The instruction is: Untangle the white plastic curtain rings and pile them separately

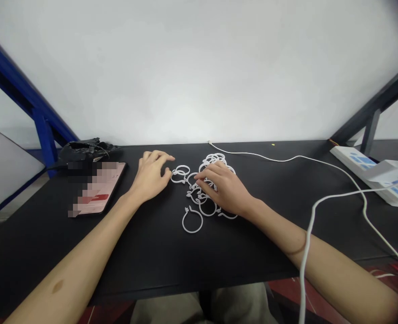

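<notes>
Black tabletop (154,256) runs free between the forearms (97,243) up to the white rings (199,196); the right hand (222,186) blocks their pile, a smartphone (106,193) bars the left, a white cable (307,243) apparently crosses above the right forearm (337,270).

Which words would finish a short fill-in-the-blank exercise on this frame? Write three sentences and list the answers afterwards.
1. The right hand is at the main cluster of ____-coloured rings.
2. From the wearer's viewpoint, the phone lies to the ____ of the left hand.
3. The colour of the tabletop is ____.

Missing words: white; left; black.
</notes>
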Demonstrator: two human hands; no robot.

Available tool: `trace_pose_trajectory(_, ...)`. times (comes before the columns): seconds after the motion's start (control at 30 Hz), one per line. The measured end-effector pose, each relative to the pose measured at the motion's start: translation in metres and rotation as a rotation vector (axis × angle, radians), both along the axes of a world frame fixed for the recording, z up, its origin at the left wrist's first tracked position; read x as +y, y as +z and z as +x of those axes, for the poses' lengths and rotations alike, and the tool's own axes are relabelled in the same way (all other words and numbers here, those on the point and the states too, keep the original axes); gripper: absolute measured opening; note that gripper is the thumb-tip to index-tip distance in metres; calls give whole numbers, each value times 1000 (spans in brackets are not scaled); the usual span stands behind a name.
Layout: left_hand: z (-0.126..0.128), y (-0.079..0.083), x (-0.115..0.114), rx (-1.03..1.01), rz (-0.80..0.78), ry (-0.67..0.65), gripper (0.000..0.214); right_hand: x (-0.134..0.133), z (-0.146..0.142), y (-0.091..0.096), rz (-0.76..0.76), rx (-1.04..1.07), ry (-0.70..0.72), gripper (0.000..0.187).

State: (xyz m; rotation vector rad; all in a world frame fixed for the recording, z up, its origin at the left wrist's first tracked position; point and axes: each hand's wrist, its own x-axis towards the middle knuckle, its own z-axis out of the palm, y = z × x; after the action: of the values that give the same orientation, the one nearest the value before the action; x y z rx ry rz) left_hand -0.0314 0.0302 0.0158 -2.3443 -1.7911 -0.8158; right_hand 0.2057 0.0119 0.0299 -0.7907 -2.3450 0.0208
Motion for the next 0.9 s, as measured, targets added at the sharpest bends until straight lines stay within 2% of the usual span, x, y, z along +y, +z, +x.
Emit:
trace_pose_trajectory(0.07, 6, 3, -5, 35, -17, -59, 24, 0, 0, 0, 2, 2, 7, 15)
trace_pose_trajectory(0.3, 11, 1, -5, 50, -58, -73, 14, -1, -1, -1, 2, -11, 18, 17)
trace_pose_trajectory(0.47, 12, 6, -9, 5, 59, -93, 11, -2, -1, 0, 8, -10, 11, 17)
trace_pose_trajectory(0.67, 25, 14, -22, -63, 240, -269, 13, -1, -1, -1, 12, -13, -5, 17)
trace_pose_trajectory(0.9, 42, 19, -37, -65, 260, -345, 13, 0, 0, 0, -42, -44, -72, 19)
